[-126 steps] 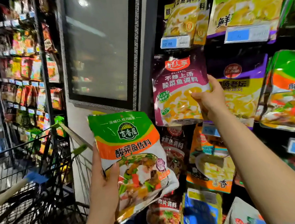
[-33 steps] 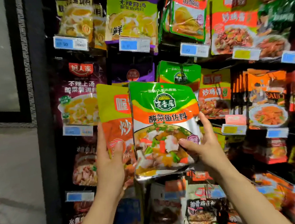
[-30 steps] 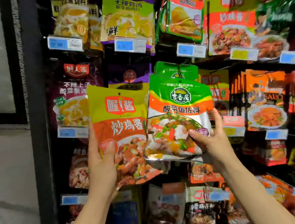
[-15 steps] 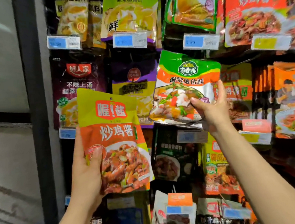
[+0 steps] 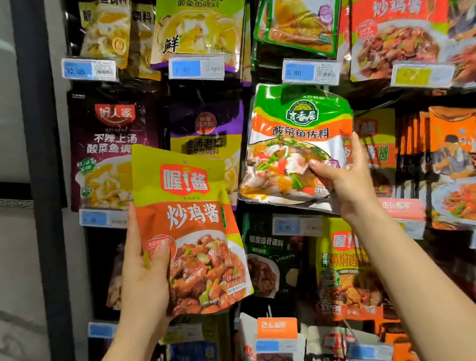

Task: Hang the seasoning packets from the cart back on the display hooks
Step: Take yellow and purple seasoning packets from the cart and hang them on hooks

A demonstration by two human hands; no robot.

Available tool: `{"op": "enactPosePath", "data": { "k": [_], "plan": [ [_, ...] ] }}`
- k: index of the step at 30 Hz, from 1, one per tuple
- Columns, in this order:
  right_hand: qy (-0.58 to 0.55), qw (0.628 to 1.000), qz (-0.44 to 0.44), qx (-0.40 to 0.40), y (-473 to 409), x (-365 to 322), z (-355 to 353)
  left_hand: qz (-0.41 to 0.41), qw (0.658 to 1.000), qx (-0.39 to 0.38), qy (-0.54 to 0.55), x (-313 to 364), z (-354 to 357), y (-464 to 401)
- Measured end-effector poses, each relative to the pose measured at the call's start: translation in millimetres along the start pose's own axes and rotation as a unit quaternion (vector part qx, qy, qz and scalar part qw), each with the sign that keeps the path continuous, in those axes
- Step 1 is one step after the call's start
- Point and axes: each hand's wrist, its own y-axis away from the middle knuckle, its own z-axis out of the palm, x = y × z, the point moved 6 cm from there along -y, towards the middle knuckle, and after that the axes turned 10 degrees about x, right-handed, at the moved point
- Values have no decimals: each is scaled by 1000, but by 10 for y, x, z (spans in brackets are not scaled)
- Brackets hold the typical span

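Observation:
My right hand (image 5: 345,177) grips the lower right corner of a green, orange and white seasoning packet (image 5: 293,136). It holds the packet up against the display, its top edge just under the 5.80 price tag (image 5: 309,71); the hook there is hidden. My left hand (image 5: 144,276) holds a yellow and orange chicken-sauce packet (image 5: 192,229) upright by its lower left edge, in front of the purple packets. The cart is out of view.
Rows of hanging packets fill the rack: purple ones (image 5: 210,137), dark maroon ones (image 5: 108,145), orange ones (image 5: 457,163) at right. Blue price tags (image 5: 196,67) stick out on hook ends. A dark frame post (image 5: 42,167) bounds the rack on the left.
Earlier my left hand held both packets; my right hand took the green one and lifted it up and right to the rack. The left hand has lowered slightly with the yellow packet.

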Motion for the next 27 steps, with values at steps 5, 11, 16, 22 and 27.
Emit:
{"op": "enactPosePath", "data": {
  "k": [5,11,16,22,27],
  "plan": [
    [3,1000,25,-12,-74,86,-37,-2,1000,6,4,19,-10,-1],
    [29,998,47,-6,-302,78,1,25,1000,16,-8,100,-60,1],
    [92,994,60,5,-361,204,11,28,999,19,-14,104,-114,4],
    [326,943,-41,49,-431,357,-77,3,999,27,23,165,-158,114],
    [449,889,-28,84,-308,491,-82,-12,999,13,38,310,-256,254]
  ]
}}
